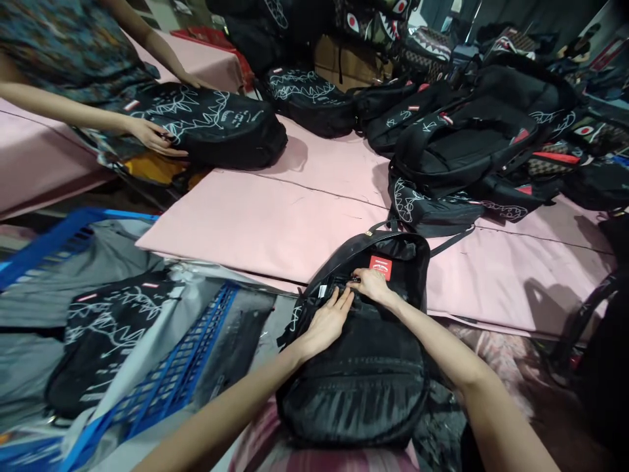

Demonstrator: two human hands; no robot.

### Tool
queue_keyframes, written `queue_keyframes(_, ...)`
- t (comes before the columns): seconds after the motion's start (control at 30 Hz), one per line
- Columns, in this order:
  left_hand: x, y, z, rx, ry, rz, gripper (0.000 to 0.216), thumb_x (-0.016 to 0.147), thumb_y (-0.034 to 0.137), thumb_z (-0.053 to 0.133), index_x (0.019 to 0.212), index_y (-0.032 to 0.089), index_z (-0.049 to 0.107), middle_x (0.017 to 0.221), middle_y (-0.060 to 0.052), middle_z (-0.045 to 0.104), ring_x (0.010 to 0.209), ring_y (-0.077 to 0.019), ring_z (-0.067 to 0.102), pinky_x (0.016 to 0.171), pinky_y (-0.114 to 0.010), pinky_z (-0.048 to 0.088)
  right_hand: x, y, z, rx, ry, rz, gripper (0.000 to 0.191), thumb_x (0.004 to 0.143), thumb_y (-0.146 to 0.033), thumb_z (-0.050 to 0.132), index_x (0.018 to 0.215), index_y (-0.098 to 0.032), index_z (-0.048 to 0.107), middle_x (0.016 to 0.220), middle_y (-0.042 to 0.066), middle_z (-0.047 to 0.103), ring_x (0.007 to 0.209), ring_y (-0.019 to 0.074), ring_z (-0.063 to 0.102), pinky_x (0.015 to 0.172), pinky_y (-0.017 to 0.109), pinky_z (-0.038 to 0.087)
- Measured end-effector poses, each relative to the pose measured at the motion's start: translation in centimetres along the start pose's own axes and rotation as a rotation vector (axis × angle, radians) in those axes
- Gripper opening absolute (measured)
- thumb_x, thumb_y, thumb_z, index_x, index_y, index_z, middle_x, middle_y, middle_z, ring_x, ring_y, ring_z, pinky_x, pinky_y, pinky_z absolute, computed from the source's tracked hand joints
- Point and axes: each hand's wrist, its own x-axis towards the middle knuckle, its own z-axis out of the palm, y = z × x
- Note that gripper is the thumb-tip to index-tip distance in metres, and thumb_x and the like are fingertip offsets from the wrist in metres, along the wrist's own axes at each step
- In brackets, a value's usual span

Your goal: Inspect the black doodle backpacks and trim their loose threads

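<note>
A black backpack point(363, 347) lies opened in front of me, its upper end leaning on the pink table edge and its dark lining showing. Inside it are a red label point(381, 267) and a small white tag point(322, 291). My left hand point(327, 324) rests on the lining at the left side with its fingers stretched out. Just beyond those fingertips, my right hand point(372, 285) is closed in a pinch near the red label. Whatever its fingers hold is too small and hidden to name.
Pink cloth covers the table point(275, 223). Black backpacks point(457, 144) are piled at the right. Across the table, another person's hand point(154, 136) touches a scribble-patterned black backpack point(221, 124). A blue plastic crate point(171, 373) at lower left holds backpack pieces point(113, 328).
</note>
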Motion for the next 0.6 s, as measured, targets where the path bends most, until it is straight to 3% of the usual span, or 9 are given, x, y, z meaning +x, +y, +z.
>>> queue_keyframes(0.1, -0.6, -0.9, -0.2, -0.125, 0.302, -0.145, 0.057, 0.080, 0.006, 0.035, 0.136, 0.014, 0.028, 0.135, -0.014, 0.044, 0.127, -0.0245, 0.037, 0.102, -0.043, 0.038, -1.6, 1.3, 0.5, -0.009, -0.017, 0.071, 0.023, 0.082, -0.038, 0.053, 0.099, -0.025, 0.062, 0.088, 0.004, 0.068, 0.088, 0.0214, 0.062, 0.070, 0.027, 0.040)
queue_keyframes(0.17, -0.7, -1.3, -0.4, -0.138, 0.390, -0.281, 0.053, 0.081, 0.009, 0.036, 0.134, 0.009, 0.030, 0.128, -0.017, 0.047, 0.121, -0.0262, 0.043, 0.100, -0.042, 0.040, -3.0, 2.5, 0.8, -0.001, -0.011, 0.116, 0.021, 0.082, -0.037, 0.052, 0.098, -0.026, 0.061, 0.087, 0.002, 0.068, 0.086, 0.0203, 0.061, 0.068, 0.026, 0.039)
queue_keyframes(0.23, -0.7, -1.2, -0.3, -0.093, 0.326, -0.319, 0.050, 0.080, 0.008, 0.036, 0.130, 0.007, 0.037, 0.124, -0.018, 0.049, 0.117, -0.0270, 0.045, 0.095, -0.040, 0.042, -4.1, 3.5, 1.1, 0.009, -0.006, 0.155, 0.021, 0.083, -0.037, 0.051, 0.097, -0.026, 0.060, 0.086, 0.002, 0.067, 0.084, 0.0194, 0.061, 0.066, 0.025, 0.038)
queue_keyframes(0.4, -0.7, 0.0, 0.4, 0.088, 0.064, -0.075, 0.046, 0.084, 0.007, 0.032, 0.125, 0.020, 0.048, 0.114, -0.009, 0.056, 0.096, -0.0236, 0.051, 0.081, -0.039, 0.044, -4.7, 4.6, 1.5, 0.024, 0.008, 0.200, 0.019, 0.082, -0.036, 0.051, 0.096, -0.026, 0.060, 0.083, 0.001, 0.066, 0.081, 0.0183, 0.061, 0.063, 0.024, 0.035)
queue_keyframes(0.6, -0.4, 0.4, 0.9, 0.132, 0.014, -0.044, 0.043, 0.085, 0.009, 0.033, 0.125, 0.018, 0.048, 0.110, -0.011, 0.056, 0.094, -0.0238, 0.050, 0.079, -0.039, 0.042, -4.1, 4.6, 1.8, 0.019, 0.022, 0.228, 0.018, 0.081, -0.037, 0.052, 0.092, -0.026, 0.060, 0.081, 0.000, 0.066, 0.080, 0.0174, 0.061, 0.064, 0.023, 0.037)
